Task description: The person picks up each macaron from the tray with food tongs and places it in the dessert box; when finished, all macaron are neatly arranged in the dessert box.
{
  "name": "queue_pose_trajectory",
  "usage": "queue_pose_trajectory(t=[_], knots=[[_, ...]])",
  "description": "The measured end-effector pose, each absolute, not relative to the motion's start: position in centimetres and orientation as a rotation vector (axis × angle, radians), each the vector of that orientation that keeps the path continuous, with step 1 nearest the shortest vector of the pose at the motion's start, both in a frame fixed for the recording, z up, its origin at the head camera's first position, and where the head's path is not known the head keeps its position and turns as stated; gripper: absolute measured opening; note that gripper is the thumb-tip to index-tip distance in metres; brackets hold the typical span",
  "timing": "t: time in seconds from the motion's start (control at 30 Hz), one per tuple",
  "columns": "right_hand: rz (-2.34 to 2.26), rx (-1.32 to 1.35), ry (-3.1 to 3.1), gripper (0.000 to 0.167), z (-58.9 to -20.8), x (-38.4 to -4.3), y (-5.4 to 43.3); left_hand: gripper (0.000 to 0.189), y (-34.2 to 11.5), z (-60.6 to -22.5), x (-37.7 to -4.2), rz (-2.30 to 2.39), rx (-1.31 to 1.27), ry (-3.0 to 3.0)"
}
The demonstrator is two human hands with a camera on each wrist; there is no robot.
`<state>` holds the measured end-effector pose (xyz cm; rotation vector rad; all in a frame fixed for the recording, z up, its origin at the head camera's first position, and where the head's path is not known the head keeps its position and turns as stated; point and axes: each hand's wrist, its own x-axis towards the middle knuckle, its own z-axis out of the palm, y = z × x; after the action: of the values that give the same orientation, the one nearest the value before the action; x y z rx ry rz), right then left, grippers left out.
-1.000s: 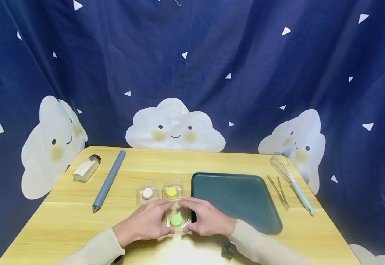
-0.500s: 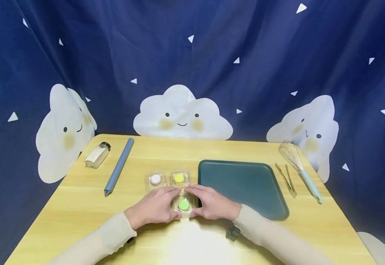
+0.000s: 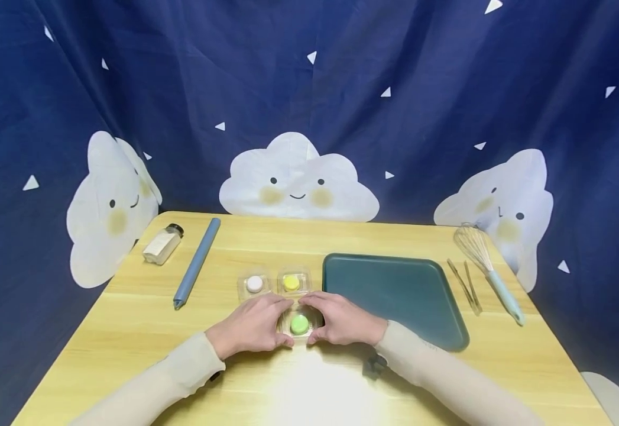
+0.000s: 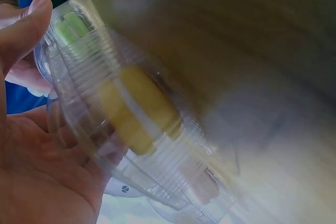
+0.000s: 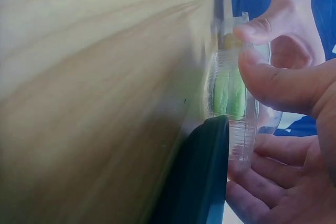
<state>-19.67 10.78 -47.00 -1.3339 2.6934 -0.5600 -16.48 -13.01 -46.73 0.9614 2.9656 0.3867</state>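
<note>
Both hands curve round a small clear plastic box [image 3: 300, 336] with a green macaron [image 3: 299, 324] inside, on the wooden table. My left hand [image 3: 256, 322] grips its left side, fingers at the far edge and thumb at the near edge. Opposite it, my right hand [image 3: 341, 319] grips the right side the same way. Just beyond stand two similar boxes, one with a yellow macaron [image 3: 291, 283] and one with a pale pink macaron [image 3: 254, 284]. In the right wrist view the green macaron [image 5: 229, 95] shows through the box wall, by the thumb [image 5: 270, 77].
A dark green tray [image 3: 389, 296] lies close to the right hand. Farther right are metal tongs [image 3: 464, 287] and a whisk [image 3: 490, 272]. On the left lie a blue-grey rod [image 3: 197, 263] and a jar with a black lid [image 3: 162, 244]. A patterned blue curtain [image 3: 266, 71] hangs behind.
The head view has tilted down and a little left, so everything appears higher and farther right. Both hands stay around the box with the green macaron.
</note>
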Motion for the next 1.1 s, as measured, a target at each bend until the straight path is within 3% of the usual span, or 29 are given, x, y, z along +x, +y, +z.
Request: queue_pose_trajectory(t=[0.87,1.1], knots=[[-0.629,-1.345,2.736,0.084,-47.4,-18.2,11.3,0.087,-13.4,-46.8,-15.6,0.414,0.927,2.957],[-0.744,-1.318,2.821,0.079,-47.2,-18.4,11.9,0.077,-14.3,-45.5,-16.1,0.479,0.906,3.084]])
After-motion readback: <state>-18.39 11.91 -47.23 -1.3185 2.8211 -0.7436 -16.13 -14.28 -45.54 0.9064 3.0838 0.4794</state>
